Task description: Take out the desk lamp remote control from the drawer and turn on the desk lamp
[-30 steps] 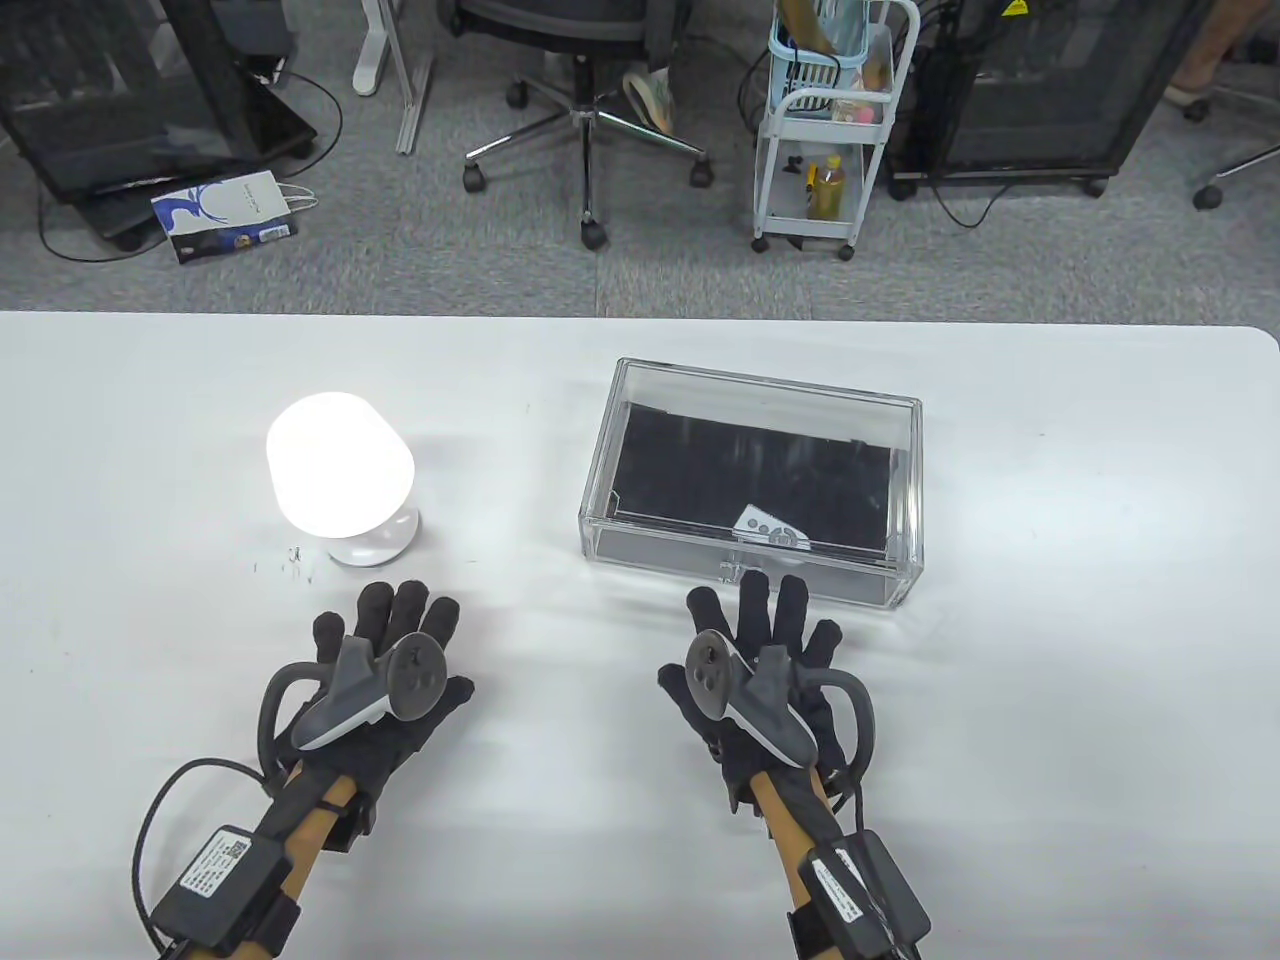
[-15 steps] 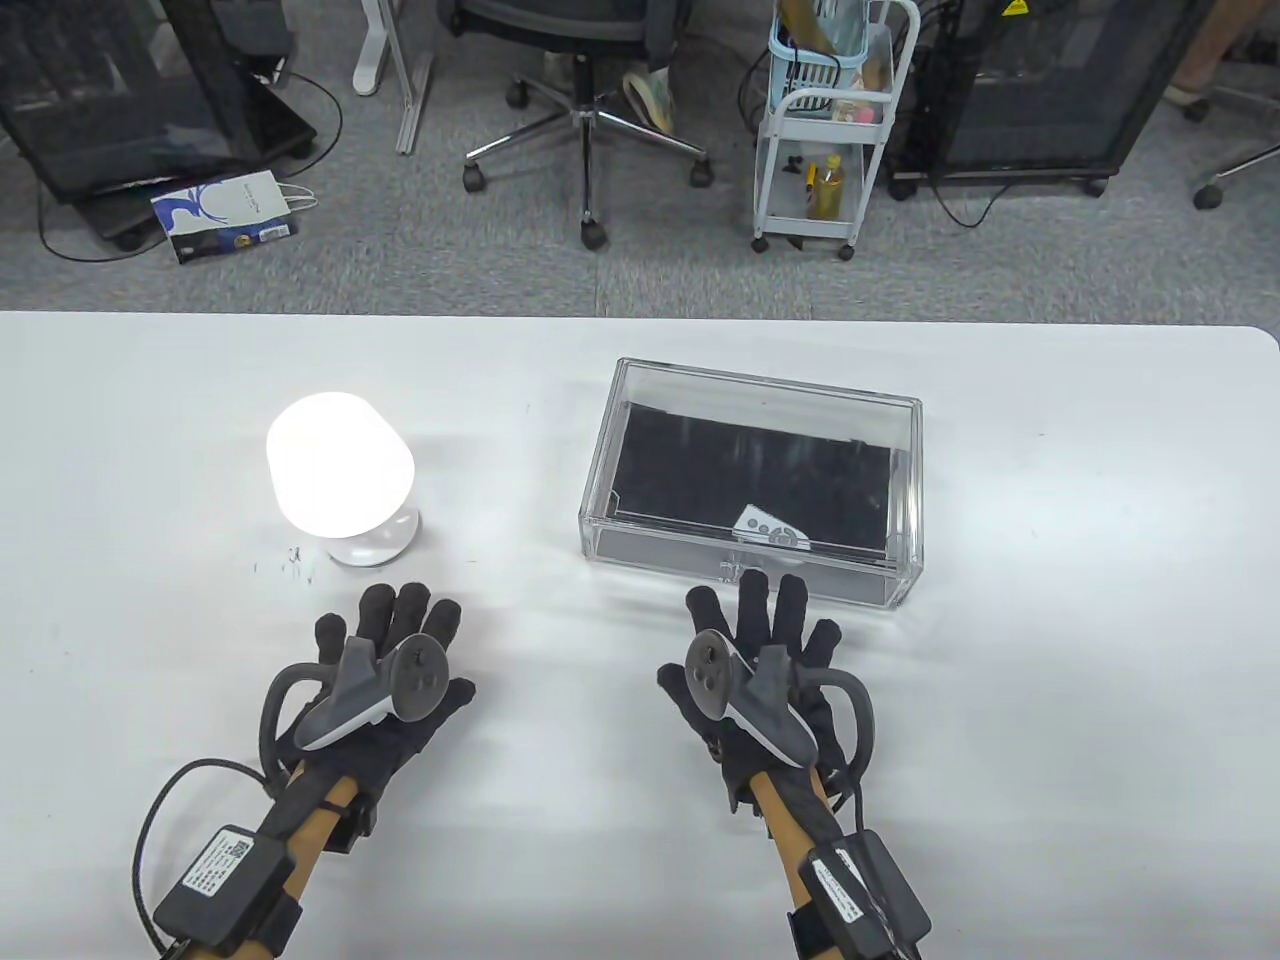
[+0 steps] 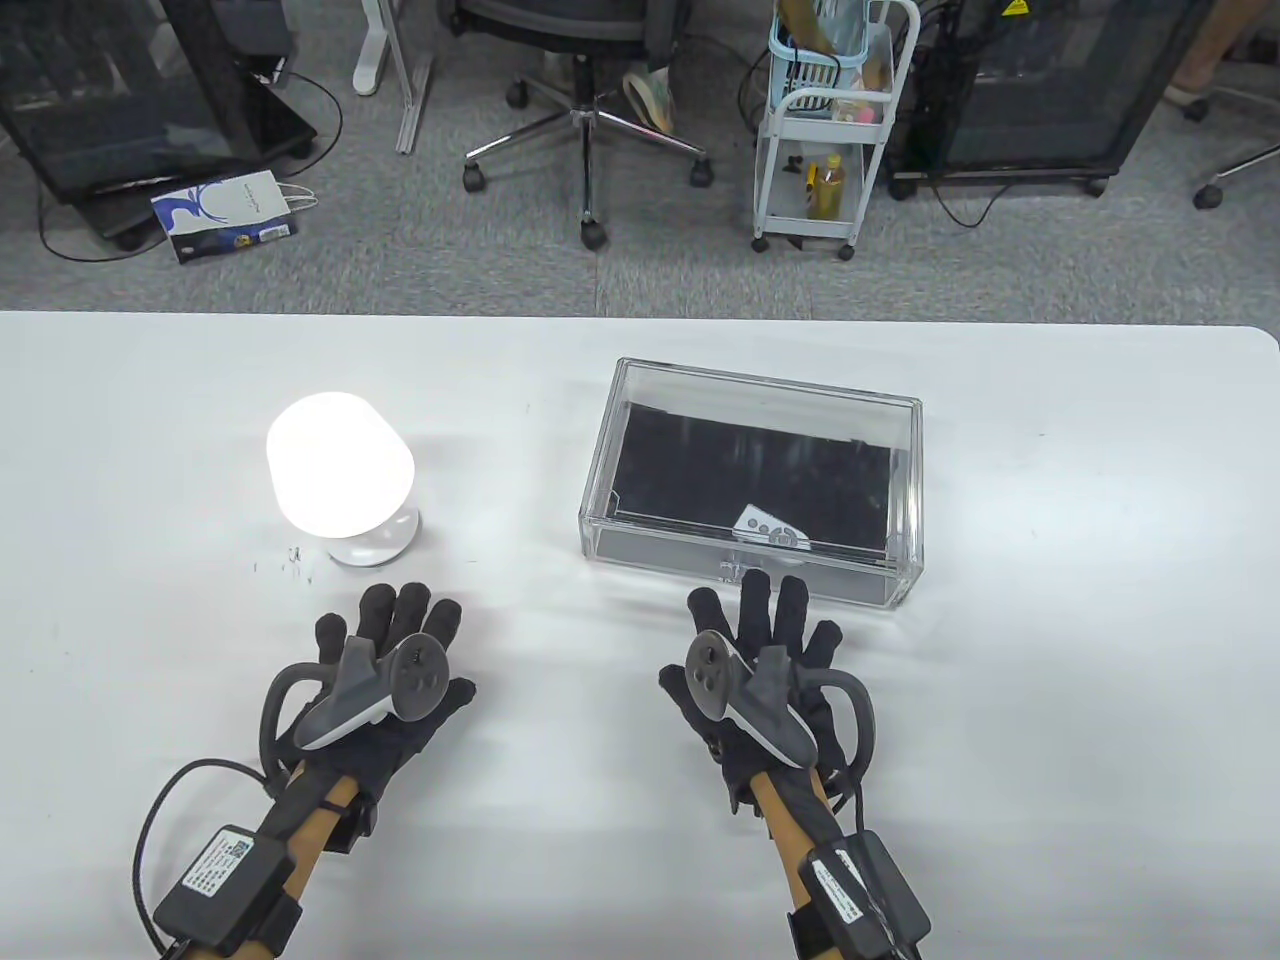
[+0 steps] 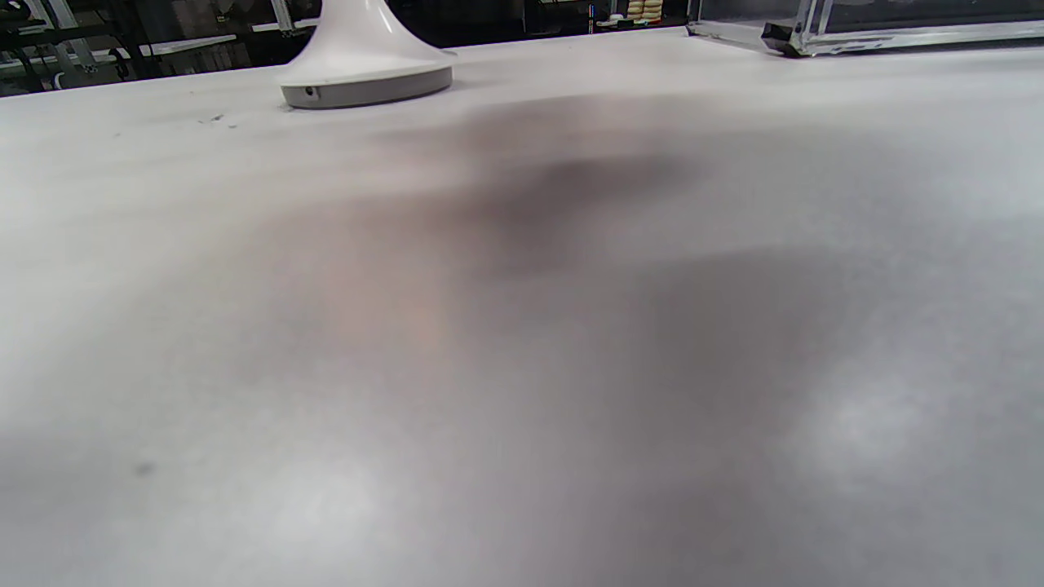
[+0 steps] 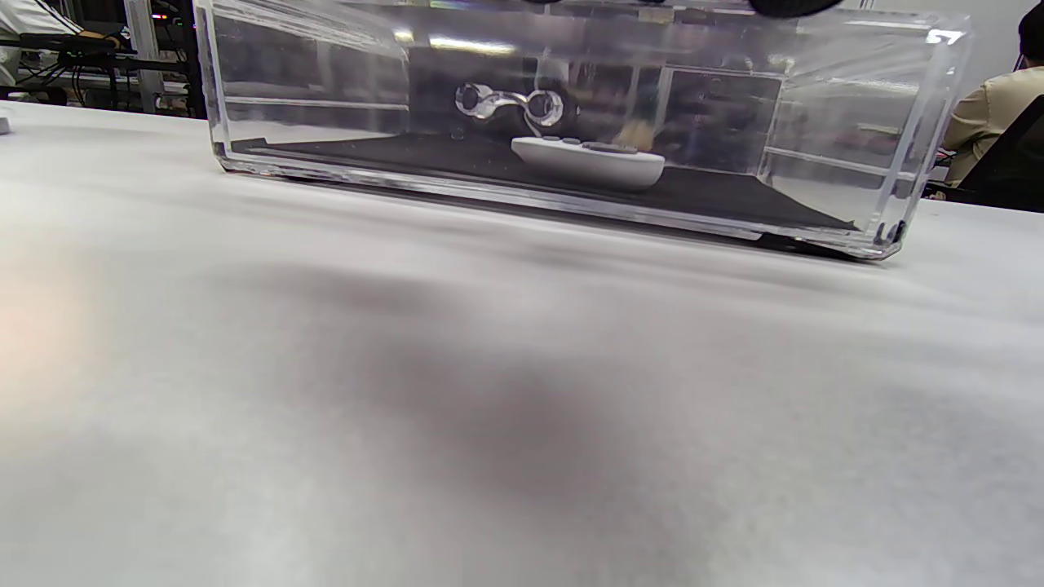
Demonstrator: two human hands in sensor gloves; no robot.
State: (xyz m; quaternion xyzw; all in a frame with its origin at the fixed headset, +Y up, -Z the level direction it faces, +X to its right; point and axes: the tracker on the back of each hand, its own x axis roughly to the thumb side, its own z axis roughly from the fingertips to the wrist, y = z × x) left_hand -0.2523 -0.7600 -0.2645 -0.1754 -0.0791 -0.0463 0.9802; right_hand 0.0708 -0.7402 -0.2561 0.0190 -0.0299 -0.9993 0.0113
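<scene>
Remote control point(image 3: 771, 529) lies on the black liner inside the closed clear drawer box point(image 3: 900, 470), near its front wall. Lamp point(image 3: 340, 478) glows at 9 o'clock from the box. Left hand point(image 3: 375, 680) and right hand point(image 3: 755, 675) rest flat on the table point(image 3: 1100, 700), fingers spread, holding nothing.

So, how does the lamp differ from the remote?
The lamp stands upright on the open table, glowing; the remote lies flat inside the clear drawer. The lamp is far larger than the remote. Both look white, and neither hand touches them.
</scene>
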